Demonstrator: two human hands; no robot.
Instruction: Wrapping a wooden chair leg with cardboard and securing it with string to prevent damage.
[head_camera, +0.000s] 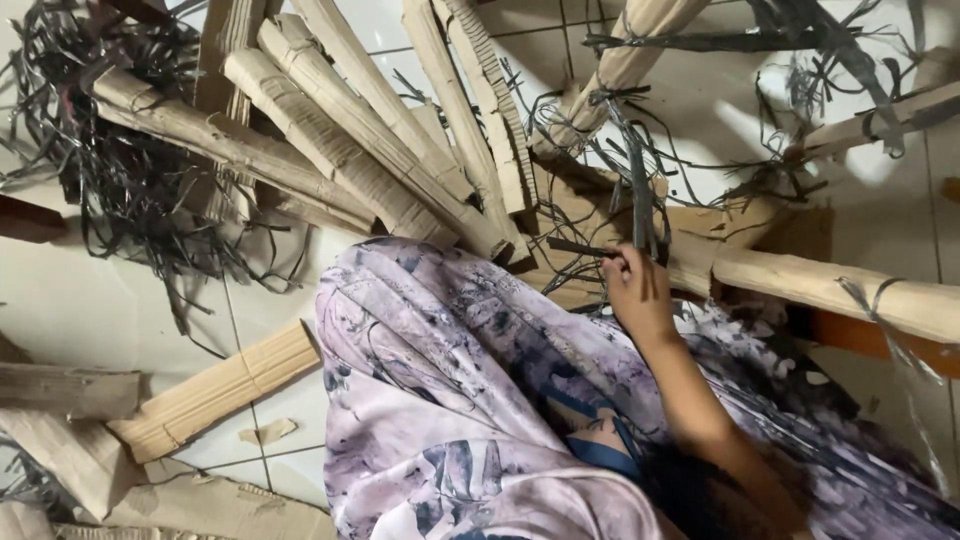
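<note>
The right hand is reaching forward over the lap, its fingers pinched together on a dark strip that is running out to its left. More dark strips are hanging straight down onto that hand from a tied cardboard roll above it. The left hand is lying out of sight, so whether it is gripping anything cannot be told.

Taking the right hand as the mark: a purple patterned cloth is covering the knees below and left of it, its near edge almost touching the fan of rolled cardboard bundles that is spreading up and left. A long cardboard roll is lying just to the right, banded with a strip. Far to the left a heap of dark strips is sprawling across the white tiled floor. Lower left, a flat cardboard slab is resting on the tiles.

Open floor is showing only left of the cloth and at the upper right; around the hand itself the bundles and strips are crowding close.
</note>
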